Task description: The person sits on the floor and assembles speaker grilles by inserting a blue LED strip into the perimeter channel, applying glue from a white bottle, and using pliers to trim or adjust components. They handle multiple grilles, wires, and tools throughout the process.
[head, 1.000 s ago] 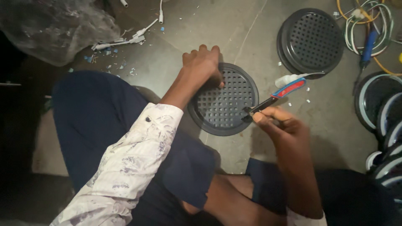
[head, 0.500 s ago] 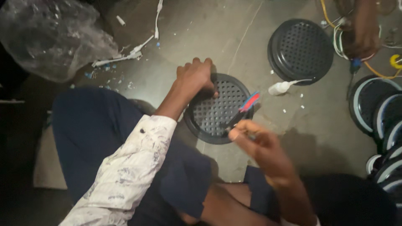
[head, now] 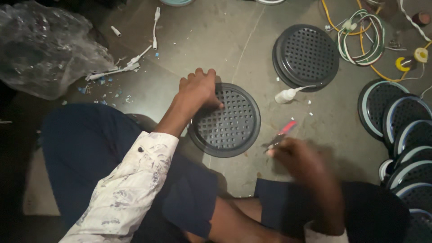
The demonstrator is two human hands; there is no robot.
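A round dark perforated grille (head: 229,123) lies flat on the grey floor in front of my crossed legs. My left hand (head: 198,90) rests on its upper left rim, fingers spread and pressing down. My right hand (head: 299,157), blurred by motion, is off the grille to its right and grips a small tool with a red and blue handle (head: 283,130). The tool's tip points away from the grille.
A stack of matching grilles (head: 307,56) lies at the back right, a small white squeeze bottle (head: 288,94) in front of it. More round units (head: 400,121) line the right edge. Coiled wires (head: 364,38) lie at the top right. A crumpled plastic bag (head: 42,45) sits left.
My right hand has pulled the tool off the grille's right rim and moved right and towards me. My left hand has stayed on the grille.
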